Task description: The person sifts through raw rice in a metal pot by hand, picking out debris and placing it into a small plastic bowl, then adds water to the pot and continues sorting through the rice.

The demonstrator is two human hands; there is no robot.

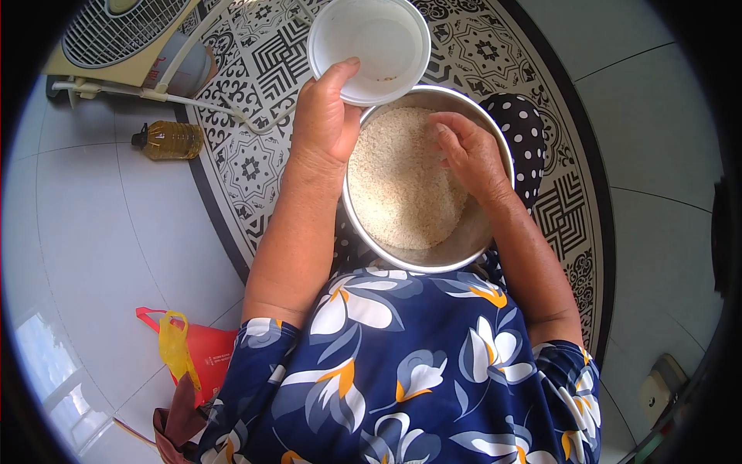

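Note:
My left hand [331, 112] is closed on the rim of a white plastic tub [369, 39], thumb inside the wall. A few small brownish bits lie in the tub, near its lower right side. Below it, a round metal pot [479, 224] rests at my lap, with a large amount of pale rice grains [402, 185] in it. Over the right part of the rice is my right hand [471, 155], its fingers curled in toward the thumb. Whatever those fingers pinch, if anything, is too small to make out.
A patterned black-and-white mat [247, 166] lies beneath me. To the left are a fan [116, 39] with a white stand, a bottle of yellow oil [171, 141] on its side, and red and yellow plastic bags [209, 352]. A beige device [663, 387] sits at the lower right.

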